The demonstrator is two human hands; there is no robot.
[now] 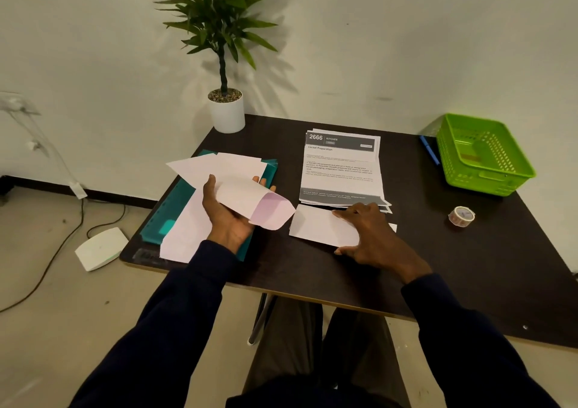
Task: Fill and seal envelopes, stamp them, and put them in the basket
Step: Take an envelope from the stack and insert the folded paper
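My left hand [225,216] grips a white envelope [250,202] above the table, its flap open toward the right and the pink inside showing. More white envelopes [219,165] lie on a teal folder [170,210] at the left. My right hand [369,235] pinches a folded white sheet [319,227] on the dark table [312,270], thumb at its near edge and fingers at its far edge. A stack of printed sheets [341,170] lies just behind it. The green basket [483,154] stands at the far right corner. A stamp roll [461,216] sits right of my right hand.
A blue pen [429,150] lies beside the basket's left wall. A potted plant [225,110] stands at the table's far left corner. On the floor to the left are a white device [100,248] and cables. My knees are under the table's near edge.
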